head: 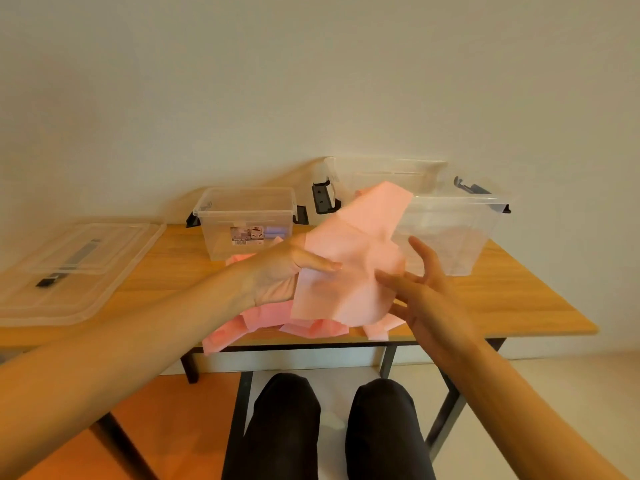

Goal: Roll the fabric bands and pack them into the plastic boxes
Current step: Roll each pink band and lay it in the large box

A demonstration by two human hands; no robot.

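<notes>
Above the front edge of the bench (519, 306), left hand (287, 268) grips a band (353, 258), right hand (426, 292) spread loose beside it; probably straightening before rolling.

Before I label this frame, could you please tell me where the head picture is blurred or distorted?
Head view: motion blur smears the right hand and the lower part of the pink band held by the left hand; the wide lens bows the table edge; the warm light leaves the large clear box faint.
</notes>
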